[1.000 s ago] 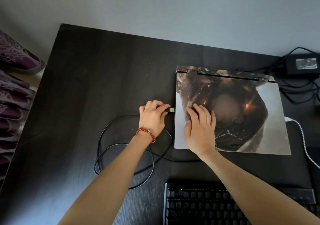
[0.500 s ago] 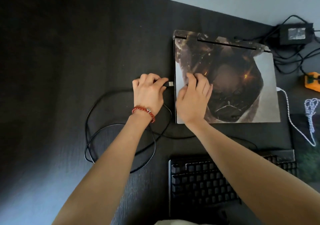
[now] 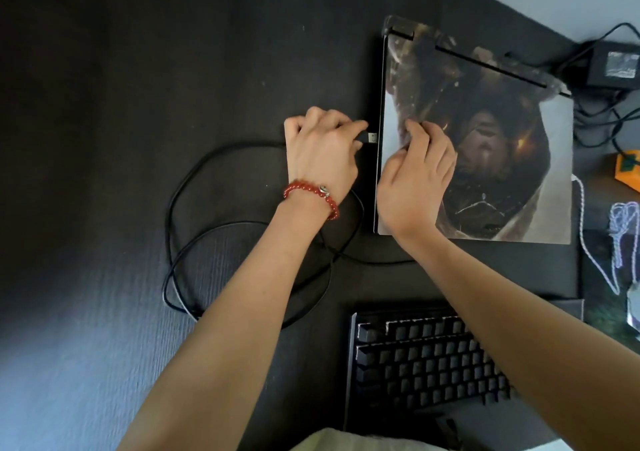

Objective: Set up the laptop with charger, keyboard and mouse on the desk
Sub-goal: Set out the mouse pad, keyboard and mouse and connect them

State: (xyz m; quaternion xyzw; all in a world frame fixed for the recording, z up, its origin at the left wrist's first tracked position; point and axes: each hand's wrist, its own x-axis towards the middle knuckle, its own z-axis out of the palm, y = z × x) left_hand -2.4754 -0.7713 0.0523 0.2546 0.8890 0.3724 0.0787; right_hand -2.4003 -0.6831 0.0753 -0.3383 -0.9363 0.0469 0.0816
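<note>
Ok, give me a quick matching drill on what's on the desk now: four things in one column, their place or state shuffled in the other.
1. USB plug
2. laptop
3. keyboard
4. power brick

a. far right corner of the desk
b. pinched in the left hand
c. lid closed, right hand on it
d. near edge, under the right forearm

Pairs: 1-b, 2-c, 3-d, 4-a

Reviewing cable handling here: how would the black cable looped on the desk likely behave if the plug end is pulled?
The black cable lies in slack loops, so it is probably floppy and would drag. The left hand pinches only the USB plug, so the rest likely trails. It looks thin, probably light.
</note>
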